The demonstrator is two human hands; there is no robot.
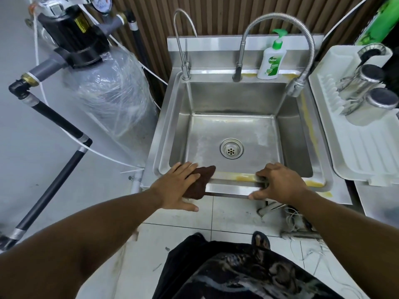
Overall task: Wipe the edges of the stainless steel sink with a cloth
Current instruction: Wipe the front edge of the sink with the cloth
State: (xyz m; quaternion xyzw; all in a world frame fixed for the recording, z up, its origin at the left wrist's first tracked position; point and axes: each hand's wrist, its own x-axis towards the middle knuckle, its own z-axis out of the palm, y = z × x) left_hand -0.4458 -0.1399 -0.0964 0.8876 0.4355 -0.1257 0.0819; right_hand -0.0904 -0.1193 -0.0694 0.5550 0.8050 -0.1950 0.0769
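Observation:
A square stainless steel sink (166, 117) fills the middle of the head view, with a round drain in its basin. A dark brown cloth (201, 180) lies over the near left part of the front rim. My left hand (174, 188) presses flat on the cloth with straight fingers. My right hand (278, 184) grips the front rim further right, fingers over the top and thumb under the edge. Yellowish stains run along the front rim between my hands, down the right rim and along the back ledge.
Two taps rise from the back ledge: a thin gooseneck (180, 39) and a flexible hose tap (298, 59). A green-capped soap bottle (271, 59) stands between them. A white drying rack (354, 130) with steel cups sits right. A wrapped filter tank (110, 93) stands left.

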